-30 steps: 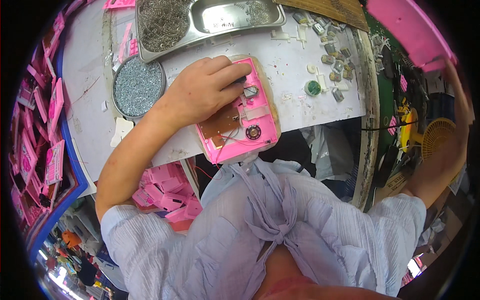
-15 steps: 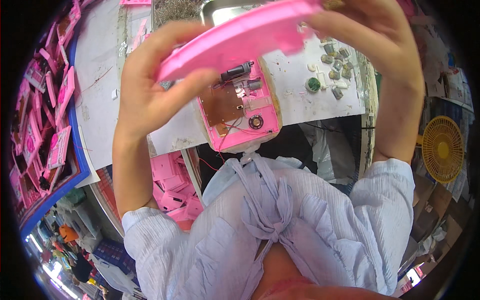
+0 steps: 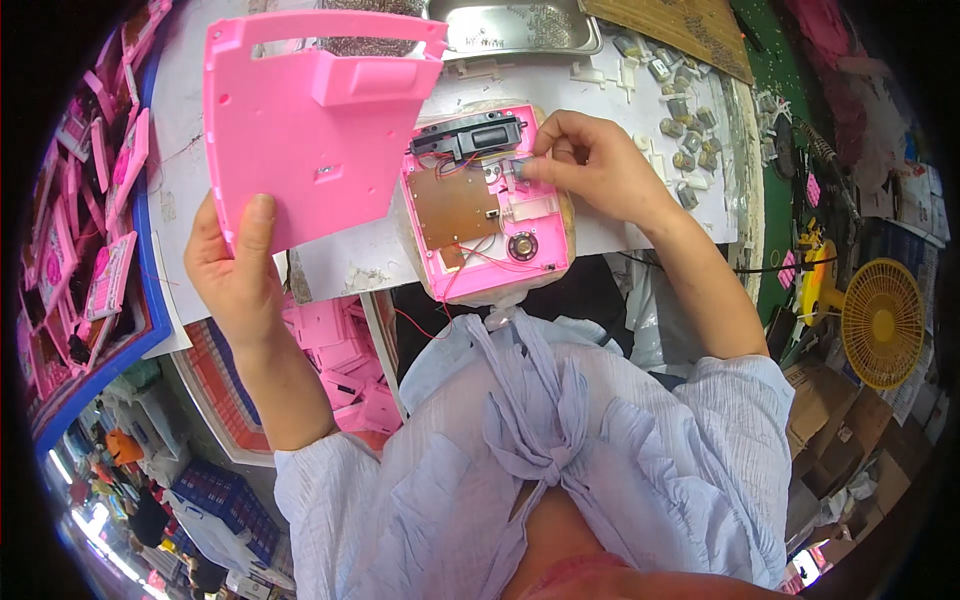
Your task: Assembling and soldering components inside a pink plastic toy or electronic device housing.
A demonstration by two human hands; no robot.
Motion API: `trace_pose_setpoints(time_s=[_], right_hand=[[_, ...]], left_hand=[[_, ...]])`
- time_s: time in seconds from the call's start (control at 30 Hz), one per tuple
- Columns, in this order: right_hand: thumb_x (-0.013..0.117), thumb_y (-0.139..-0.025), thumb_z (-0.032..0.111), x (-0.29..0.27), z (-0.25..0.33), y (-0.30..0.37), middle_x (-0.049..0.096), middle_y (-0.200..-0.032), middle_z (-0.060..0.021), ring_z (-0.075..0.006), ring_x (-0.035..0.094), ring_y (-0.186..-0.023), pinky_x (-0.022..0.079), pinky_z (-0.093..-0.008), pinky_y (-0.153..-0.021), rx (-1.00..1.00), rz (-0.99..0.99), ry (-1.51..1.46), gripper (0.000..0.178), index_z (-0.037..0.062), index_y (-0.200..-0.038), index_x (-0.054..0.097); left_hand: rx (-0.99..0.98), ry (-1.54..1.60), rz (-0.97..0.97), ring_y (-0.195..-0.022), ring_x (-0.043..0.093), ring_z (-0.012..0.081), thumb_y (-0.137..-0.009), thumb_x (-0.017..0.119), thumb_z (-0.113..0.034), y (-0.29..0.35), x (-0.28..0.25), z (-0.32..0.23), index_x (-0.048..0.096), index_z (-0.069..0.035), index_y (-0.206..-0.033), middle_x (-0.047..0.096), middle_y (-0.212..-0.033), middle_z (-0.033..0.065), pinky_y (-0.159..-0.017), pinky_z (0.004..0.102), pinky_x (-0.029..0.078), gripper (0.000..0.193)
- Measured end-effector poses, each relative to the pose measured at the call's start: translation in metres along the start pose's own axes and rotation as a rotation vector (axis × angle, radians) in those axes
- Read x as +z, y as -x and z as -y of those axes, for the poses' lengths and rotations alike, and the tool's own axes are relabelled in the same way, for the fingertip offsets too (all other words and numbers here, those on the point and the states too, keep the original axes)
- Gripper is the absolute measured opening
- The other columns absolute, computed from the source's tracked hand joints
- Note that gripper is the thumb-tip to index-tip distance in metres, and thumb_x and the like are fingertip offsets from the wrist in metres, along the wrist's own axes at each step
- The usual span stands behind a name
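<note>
My left hand (image 3: 238,265) grips a pink plastic cover (image 3: 300,150) by its lower corner, thumb on the near face, and holds it up above the left of the table. In front of me lies an open pink plastic housing (image 3: 485,280). Inside are a brown circuit board (image 3: 450,212), a black battery-holder-like part (image 3: 470,140), a round speaker (image 3: 522,246) and thin wires. My right hand (image 3: 600,165) is at the housing's right edge. Its thumb and forefinger are pinched by a small grey motor (image 3: 514,170); what they hold is hidden.
Several small motors (image 3: 690,140) and white plastic pieces lie on the table's right. A metal tray (image 3: 520,28) stands at the back beside cardboard (image 3: 680,35). Pink parts fill a blue-edged bin (image 3: 150,290) on the left. A yellow fan (image 3: 882,320) stands at right.
The cover was held in both hands above the housing. Now only my left hand holds it, tilted upright to the left. My right hand has let go and come down to the housing.
</note>
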State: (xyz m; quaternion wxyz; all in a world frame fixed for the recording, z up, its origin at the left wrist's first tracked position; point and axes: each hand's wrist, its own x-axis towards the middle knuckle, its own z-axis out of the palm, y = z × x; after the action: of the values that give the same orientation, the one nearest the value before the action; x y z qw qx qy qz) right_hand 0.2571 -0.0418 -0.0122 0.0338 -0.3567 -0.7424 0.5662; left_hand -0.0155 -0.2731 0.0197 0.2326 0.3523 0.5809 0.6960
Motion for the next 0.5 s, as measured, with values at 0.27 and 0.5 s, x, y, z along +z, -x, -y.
trace_pose_setpoints(time_s=[0.27,0.5], right_hand=[[0.084,-0.084,0.012,0.003,-0.001,0.002,0.043,-0.067,0.0069,-0.0039,0.038,-0.063,0.036,-0.0225,-0.059,-0.111,-0.055,0.152,0.026,0.0033,-0.1,0.065],[0.08,-0.085,0.007,-0.005,0.015,0.022,0.058,-0.078,0.0042,-0.0045,0.051,-0.07,0.043,-0.0235,-0.064,-0.266,-0.049,0.099,0.035,0.0004,-0.115,0.064]], left_hand=[[-0.047,0.005,-0.007,-0.103,0.068,0.0136,-0.097,0.068,-0.004,0.011,-0.001,0.014,0.066,0.002,-0.123,0.072,-0.114,0.0098,-0.096,0.0291,0.052,0.027],[-0.136,0.202,-0.044,-0.108,0.066,0.015,-0.099,0.066,-0.008,0.026,0.023,0.012,0.063,0.003,-0.128,0.07,-0.119,0.0106,-0.098,0.0308,0.05,0.031]])
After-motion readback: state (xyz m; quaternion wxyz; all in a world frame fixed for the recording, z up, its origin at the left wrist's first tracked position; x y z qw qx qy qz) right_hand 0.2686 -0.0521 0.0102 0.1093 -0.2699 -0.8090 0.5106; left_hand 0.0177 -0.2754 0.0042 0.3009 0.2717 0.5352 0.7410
